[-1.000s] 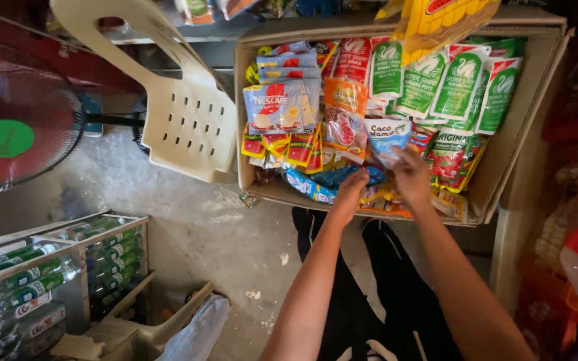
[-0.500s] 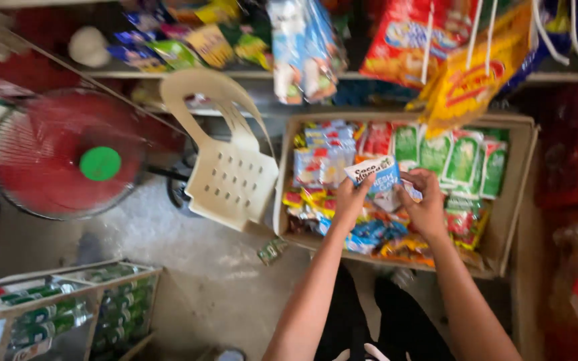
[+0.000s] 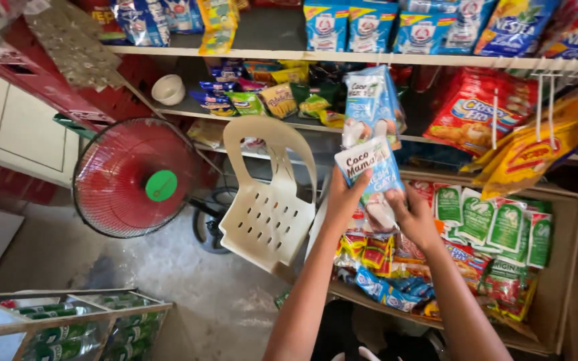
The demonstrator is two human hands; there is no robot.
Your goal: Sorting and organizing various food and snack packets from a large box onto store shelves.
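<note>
Left hand: my left hand (image 3: 346,196) is raised in front of me, fingers closed around the left edge of a blue and white sachet (image 3: 368,168), thumb on its front.
Right hand: my right hand (image 3: 415,217) grips the lower right corner of the same sachet, fingers curled shut on it.
Sachet: it is held upright between both hands, above the open cardboard box (image 3: 562,267) and just below a hanging strip of matching blue and white sachets (image 3: 371,105).
Hanging strip: it dangles from the shelf edge (image 3: 289,56), its lowest pack nearly touching the top of the one I hold; I cannot tell whether they are joined.
Cardboard box: it sits low to my right, packed with green sachets (image 3: 490,224) at the back and red, yellow and blue packets (image 3: 382,267) at the front.
Chair: a cream plastic chair (image 3: 267,200) is tipped against the shelving, just left of my left forearm.
Fan: a red floor fan (image 3: 136,178) with a green centre stands left of the chair.
Rack: a wire rack of green bottles (image 3: 68,327) is at the lower left, on the concrete floor.
</note>
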